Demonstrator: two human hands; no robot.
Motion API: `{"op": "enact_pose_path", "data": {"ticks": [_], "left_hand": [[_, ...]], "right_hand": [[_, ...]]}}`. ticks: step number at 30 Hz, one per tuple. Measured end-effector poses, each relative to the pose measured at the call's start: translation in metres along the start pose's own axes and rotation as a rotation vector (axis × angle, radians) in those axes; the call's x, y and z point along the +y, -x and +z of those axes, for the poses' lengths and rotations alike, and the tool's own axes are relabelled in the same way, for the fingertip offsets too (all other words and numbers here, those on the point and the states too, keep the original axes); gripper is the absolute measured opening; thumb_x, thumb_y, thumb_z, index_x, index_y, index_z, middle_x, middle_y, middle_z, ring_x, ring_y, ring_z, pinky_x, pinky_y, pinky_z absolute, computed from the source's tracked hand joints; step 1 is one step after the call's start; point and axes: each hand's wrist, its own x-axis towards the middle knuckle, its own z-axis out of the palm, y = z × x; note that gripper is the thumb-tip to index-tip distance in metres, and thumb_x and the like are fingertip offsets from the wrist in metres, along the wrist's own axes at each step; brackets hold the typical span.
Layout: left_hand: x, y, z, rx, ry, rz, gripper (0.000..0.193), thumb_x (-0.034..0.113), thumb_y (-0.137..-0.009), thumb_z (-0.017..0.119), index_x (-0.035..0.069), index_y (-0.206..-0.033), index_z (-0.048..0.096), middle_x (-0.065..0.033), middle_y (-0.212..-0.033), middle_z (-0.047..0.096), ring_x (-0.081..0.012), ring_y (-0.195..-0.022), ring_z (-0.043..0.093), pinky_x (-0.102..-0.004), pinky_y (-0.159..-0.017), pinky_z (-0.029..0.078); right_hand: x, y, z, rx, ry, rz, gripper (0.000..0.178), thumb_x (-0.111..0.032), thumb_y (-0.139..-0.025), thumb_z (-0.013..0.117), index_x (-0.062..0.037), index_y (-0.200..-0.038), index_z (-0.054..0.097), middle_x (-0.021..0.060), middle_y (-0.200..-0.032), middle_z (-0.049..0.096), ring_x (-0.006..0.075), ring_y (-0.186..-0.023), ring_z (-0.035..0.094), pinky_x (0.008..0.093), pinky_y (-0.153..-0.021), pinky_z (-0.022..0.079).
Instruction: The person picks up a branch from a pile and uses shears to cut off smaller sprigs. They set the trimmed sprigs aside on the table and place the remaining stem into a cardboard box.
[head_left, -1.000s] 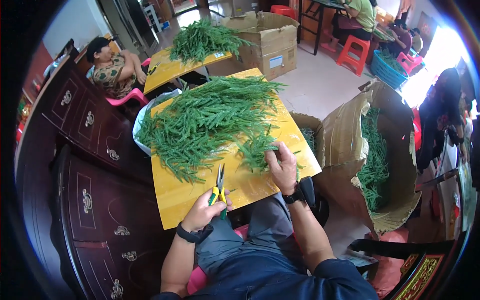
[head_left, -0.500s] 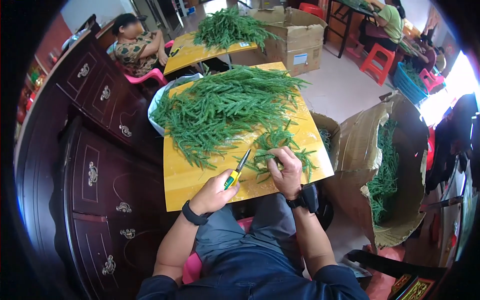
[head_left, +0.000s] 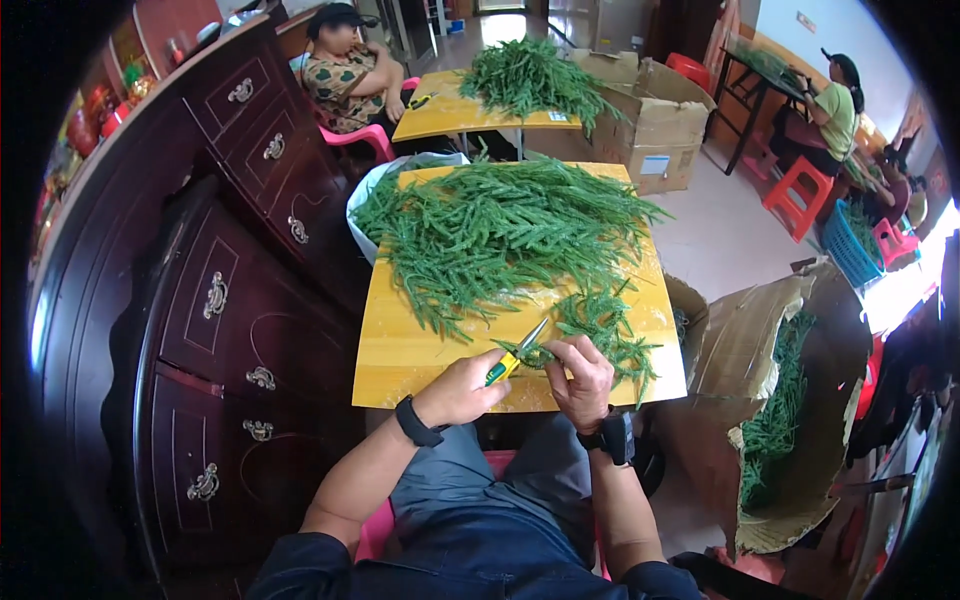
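Note:
Over the near edge of a yellow tabletop [head_left: 400,358], my left hand [head_left: 460,390] is closed around yellow-and-green-handled snips [head_left: 504,367], their pointed blades angled up and to the right. Close beside them, my right hand [head_left: 582,385] pinches a small green sprig [head_left: 536,356], which lies against the blades. Whether the blades are apart cannot be made out. Just beyond my right hand lies a loose cluster of green sprigs [head_left: 605,318]. A large heap of feathery green branches [head_left: 520,225] covers the far part of the tabletop.
A white bag [head_left: 362,205] hangs at the table's left edge, near a dark wooden cabinet [head_left: 235,330]. To the right, a torn cardboard box [head_left: 745,355] holds more greenery. Ahead stand a second yellow table [head_left: 430,118] with greenery and another carton [head_left: 665,135]. Several people sit farther off.
My left hand has brought the snips rightward, up to the sprig at my right fingers. My right hand has drawn back from the small cluster toward me. The whole view has shifted.

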Motion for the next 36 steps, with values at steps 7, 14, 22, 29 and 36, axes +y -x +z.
{"op": "enact_pose_path", "data": {"ticks": [7, 14, 22, 29, 36], "left_hand": [[0.004, 0.0, 0.003, 0.022, -0.143, 0.011, 0.031, 0.017, -0.087, 0.061, -0.002, -0.109, 0.051, -0.0273, -0.09, 0.063, -0.0452, -0.088, 0.062, -0.0496, -0.073, 0.048], [-0.001, 0.002, 0.019, 0.114, -0.264, 0.077, 0.035, 0.012, -0.086, 0.058, -0.001, -0.116, 0.046, -0.0294, -0.1, 0.062, -0.048, -0.094, 0.06, -0.0535, -0.079, 0.048], [0.0, 0.01, 0.028, 0.056, -0.27, -0.016, 0.037, 0.009, -0.083, 0.055, -0.005, -0.115, 0.044, -0.0301, -0.098, 0.063, -0.0472, -0.094, 0.061, -0.0546, -0.08, 0.049], [-0.025, 0.01, 0.038, 0.123, -0.228, 0.087, 0.035, 0.009, -0.083, 0.054, -0.006, -0.113, 0.043, -0.0303, -0.094, 0.063, -0.0485, -0.091, 0.061, -0.0553, -0.079, 0.048], [-0.009, 0.007, 0.028, 0.006, -0.195, -0.064, 0.036, 0.013, -0.086, 0.056, -0.004, -0.115, 0.045, -0.0324, -0.097, 0.061, -0.0505, -0.094, 0.059, -0.0562, -0.08, 0.047]], "right_hand": [[-0.001, -0.001, 0.008, -0.005, 0.002, -0.026, 0.024, 0.005, -0.073, 0.069, -0.0075, -0.094, 0.067, 0.0094, -0.081, 0.062, 0.028, -0.069, 0.063, 0.036, -0.06, 0.05], [-0.003, -0.002, 0.011, -0.011, -0.007, -0.007, 0.018, 0.003, -0.074, 0.069, -0.0069, -0.089, 0.067, 0.0094, -0.077, 0.062, 0.0282, -0.066, 0.063, 0.0364, -0.059, 0.049], [-0.01, 0.007, 0.011, -0.035, -0.032, 0.021, 0.013, 0.001, -0.074, 0.07, -0.0067, -0.084, 0.066, 0.0101, -0.072, 0.061, 0.0287, -0.064, 0.062, 0.0368, -0.056, 0.048], [-0.009, 0.005, 0.014, -0.081, 0.033, 0.023, 0.01, 0.001, -0.075, 0.07, -0.0052, -0.082, 0.065, 0.0105, -0.07, 0.06, 0.0289, -0.061, 0.061, 0.0367, -0.054, 0.047], [-0.004, 0.001, 0.017, -0.091, 0.022, 0.038, 0.012, -0.001, -0.075, 0.07, -0.0074, -0.083, 0.066, 0.0092, -0.071, 0.059, 0.0287, -0.061, 0.06, 0.0374, -0.054, 0.047]]}}
